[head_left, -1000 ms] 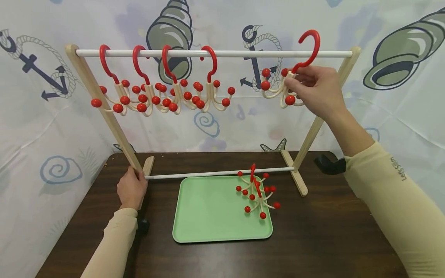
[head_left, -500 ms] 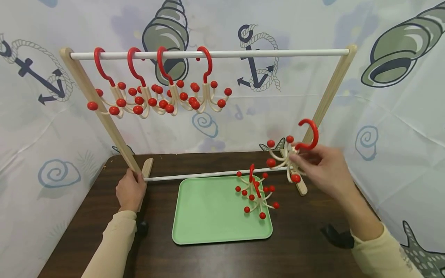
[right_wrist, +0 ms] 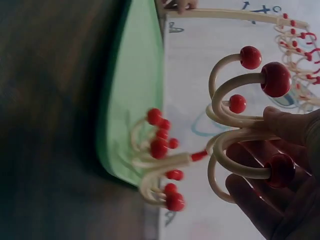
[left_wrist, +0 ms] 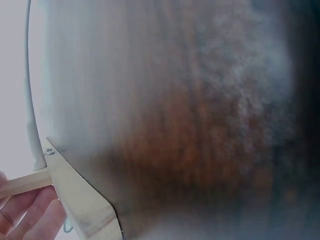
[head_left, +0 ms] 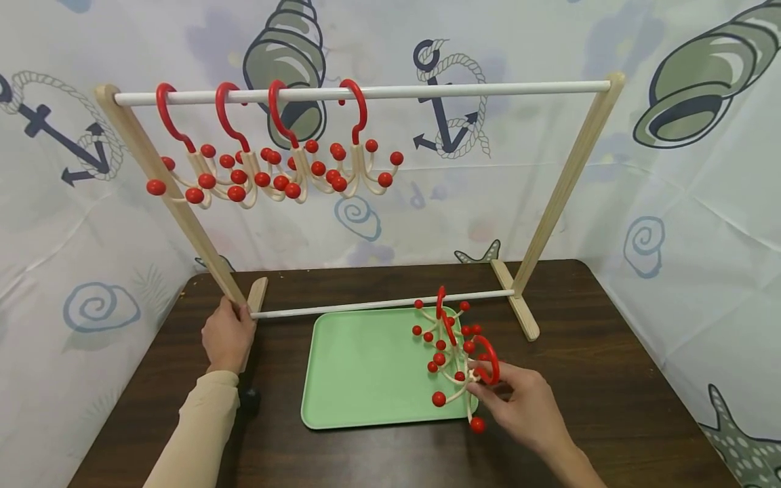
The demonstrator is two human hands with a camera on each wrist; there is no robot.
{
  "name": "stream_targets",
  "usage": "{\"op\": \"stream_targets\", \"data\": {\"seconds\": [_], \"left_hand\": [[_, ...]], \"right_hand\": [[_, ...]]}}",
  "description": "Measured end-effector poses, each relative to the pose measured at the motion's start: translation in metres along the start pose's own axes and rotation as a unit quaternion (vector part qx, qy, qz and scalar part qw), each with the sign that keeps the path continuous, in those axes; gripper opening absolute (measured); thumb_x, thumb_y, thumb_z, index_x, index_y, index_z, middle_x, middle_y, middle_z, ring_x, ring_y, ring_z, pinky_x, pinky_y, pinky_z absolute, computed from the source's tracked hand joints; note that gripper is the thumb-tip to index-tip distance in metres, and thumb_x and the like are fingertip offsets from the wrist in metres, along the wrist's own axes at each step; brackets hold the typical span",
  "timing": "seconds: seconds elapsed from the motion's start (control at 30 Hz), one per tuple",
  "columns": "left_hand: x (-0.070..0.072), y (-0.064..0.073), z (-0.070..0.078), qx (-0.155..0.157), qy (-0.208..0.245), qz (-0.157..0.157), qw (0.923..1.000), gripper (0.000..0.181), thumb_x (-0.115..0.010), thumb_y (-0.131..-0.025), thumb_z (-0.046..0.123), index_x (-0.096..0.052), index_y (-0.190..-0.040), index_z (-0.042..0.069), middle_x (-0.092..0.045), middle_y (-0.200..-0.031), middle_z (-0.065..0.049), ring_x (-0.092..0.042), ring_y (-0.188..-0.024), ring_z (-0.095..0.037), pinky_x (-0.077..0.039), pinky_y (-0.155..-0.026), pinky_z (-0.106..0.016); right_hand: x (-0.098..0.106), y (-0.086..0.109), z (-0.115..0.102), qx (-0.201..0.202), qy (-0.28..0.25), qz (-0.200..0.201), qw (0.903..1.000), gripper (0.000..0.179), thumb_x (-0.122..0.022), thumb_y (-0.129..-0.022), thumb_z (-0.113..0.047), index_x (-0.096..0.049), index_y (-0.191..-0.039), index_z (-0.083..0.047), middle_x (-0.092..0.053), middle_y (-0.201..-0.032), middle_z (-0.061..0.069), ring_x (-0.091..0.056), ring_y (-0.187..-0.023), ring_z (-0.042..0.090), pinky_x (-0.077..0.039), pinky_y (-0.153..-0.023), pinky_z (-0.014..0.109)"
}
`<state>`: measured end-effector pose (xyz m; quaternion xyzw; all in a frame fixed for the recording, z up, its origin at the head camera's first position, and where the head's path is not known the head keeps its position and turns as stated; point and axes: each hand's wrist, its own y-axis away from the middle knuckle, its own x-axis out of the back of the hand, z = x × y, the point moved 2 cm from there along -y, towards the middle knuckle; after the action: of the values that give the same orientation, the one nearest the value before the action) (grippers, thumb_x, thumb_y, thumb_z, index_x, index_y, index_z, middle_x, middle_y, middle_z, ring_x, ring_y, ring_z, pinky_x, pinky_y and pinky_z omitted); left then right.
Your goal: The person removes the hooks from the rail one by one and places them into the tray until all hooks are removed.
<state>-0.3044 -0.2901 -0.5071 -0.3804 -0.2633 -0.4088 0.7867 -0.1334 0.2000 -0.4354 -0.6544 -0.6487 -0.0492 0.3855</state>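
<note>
My right hand (head_left: 527, 410) pinches a multi-arm hanger (head_left: 493, 369) by its central stem. It has a red hook and cream curved arms tipped with red balls, and is over the right front edge of the green tray (head_left: 354, 379). Just behind it, two similar hangers (head_left: 449, 330) lie on the tray's right side, partly overlapped. At the left, my left hand (head_left: 228, 339) grips the foot of the wooden rack post (head_left: 183, 210); in the left wrist view its fingers (left_wrist: 37, 212) show beside the wood. Several like hangers (head_left: 299, 166) hang from the white top rod (head_left: 457, 90).
Dark wooden table (head_left: 610, 379) extends around the tray. The rack's lower white rod (head_left: 342, 307) runs behind the tray, and its right foot (head_left: 517, 305) stands at the back right. A printed sheet (head_left: 702, 203) hangs behind.
My right hand has carried the hanger from up near the top rod's right end down and leftward to the tray's right front. My left hand keeps its place on the post.
</note>
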Motion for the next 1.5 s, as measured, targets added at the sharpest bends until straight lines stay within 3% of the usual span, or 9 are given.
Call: {"op": "stream_targets", "data": {"seconds": [0.17, 0.23, 0.4, 0.5, 0.67, 0.8, 1.17, 1.5], "left_hand": [[-0.001, 0.001, -0.002, 0.004, -0.004, 0.0, 1.0, 0.025, -0.056, -0.096, 0.019, -0.057, -0.105, -0.005, -0.064, -0.087, -0.026, -0.061, -0.076, -0.049, -0.042, -0.064, -0.061], [-0.001, 0.001, -0.002, 0.002, -0.006, 0.0, 1.0, 0.025, -0.056, -0.096, 0.019, -0.057, -0.104, -0.004, -0.063, -0.086, -0.025, -0.061, -0.075, -0.048, -0.042, -0.064, -0.06], [-0.001, -0.001, -0.003, 0.0, -0.004, 0.001, 1.0, 0.025, -0.057, -0.096, 0.019, -0.057, -0.104, -0.004, -0.064, -0.085, -0.025, -0.061, -0.074, -0.048, -0.042, -0.063, -0.06], [0.0, -0.002, -0.003, -0.006, -0.003, 0.004, 1.0, 0.024, -0.057, -0.096, 0.018, -0.057, -0.103, -0.005, -0.063, -0.084, -0.027, -0.061, -0.073, -0.049, -0.041, -0.062, -0.061], [0.003, -0.002, 0.001, -0.014, -0.002, 0.008, 0.9999, 0.023, -0.057, -0.096, 0.017, -0.057, -0.102, -0.005, -0.063, -0.082, -0.026, -0.061, -0.072, -0.048, -0.041, -0.062, -0.06], [0.002, -0.002, 0.001, -0.011, -0.002, 0.002, 0.9999, 0.024, -0.056, -0.096, 0.017, -0.057, -0.102, -0.005, -0.063, -0.082, -0.025, -0.061, -0.072, -0.047, -0.041, -0.062, -0.059], [0.001, 0.001, 0.001, -0.003, -0.002, 0.005, 1.0, 0.024, -0.057, -0.096, 0.019, -0.057, -0.103, -0.004, -0.064, -0.084, -0.025, -0.061, -0.074, -0.048, -0.041, -0.063, -0.06], [0.002, 0.001, 0.002, 0.007, -0.002, -0.006, 1.0, 0.026, -0.056, -0.096, 0.019, -0.057, -0.106, -0.005, -0.064, -0.088, -0.026, -0.061, -0.076, -0.047, -0.042, -0.065, -0.059]], "right_hand": [[-0.017, 0.009, 0.005, -0.005, 0.01, 0.014, 0.9998, 0.025, -0.084, -0.077, -0.013, -0.076, -0.101, -0.017, -0.07, -0.083, -0.017, -0.065, -0.069, -0.001, -0.053, -0.056, 0.021], [-0.023, 0.01, 0.005, -0.008, 0.009, 0.015, 0.9998, 0.022, -0.084, -0.076, -0.013, -0.075, -0.094, -0.022, -0.069, -0.085, -0.019, -0.065, -0.07, -0.001, -0.052, -0.056, 0.02], [-0.038, 0.011, 0.005, 0.029, 0.022, 0.014, 0.9992, 0.018, -0.085, -0.075, -0.015, -0.072, -0.084, -0.023, -0.071, -0.089, -0.017, -0.061, -0.068, -0.004, -0.048, -0.054, 0.018], [-0.046, 0.011, 0.006, 0.043, 0.053, 0.012, 0.9976, 0.021, -0.086, -0.074, -0.017, -0.076, -0.093, -0.019, -0.069, -0.084, -0.018, -0.059, -0.066, -0.005, -0.048, -0.054, 0.02], [-0.053, 0.005, 0.01, 0.004, 0.092, 0.001, 0.9957, 0.017, -0.086, -0.074, -0.02, -0.074, -0.086, -0.023, -0.068, -0.081, -0.019, -0.063, -0.069, -0.001, -0.052, -0.06, 0.029], [-0.057, -0.001, 0.016, -0.031, 0.113, -0.005, 0.9931, 0.015, -0.086, -0.075, -0.021, -0.072, -0.08, -0.024, -0.069, -0.081, -0.017, -0.066, -0.071, 0.005, -0.053, -0.061, 0.03], [-0.069, 0.0, 0.026, -0.032, 0.177, 0.016, 0.9836, 0.019, -0.086, -0.074, -0.023, -0.075, -0.089, -0.022, -0.072, -0.086, -0.011, -0.067, -0.07, 0.005, -0.049, -0.055, 0.028], [-0.069, 0.001, 0.028, -0.061, 0.199, 0.021, 0.978, 0.021, -0.086, -0.073, -0.029, -0.066, -0.073, -0.024, -0.068, -0.068, -0.007, -0.058, -0.057, 0.004, -0.042, -0.049, 0.027]]}}
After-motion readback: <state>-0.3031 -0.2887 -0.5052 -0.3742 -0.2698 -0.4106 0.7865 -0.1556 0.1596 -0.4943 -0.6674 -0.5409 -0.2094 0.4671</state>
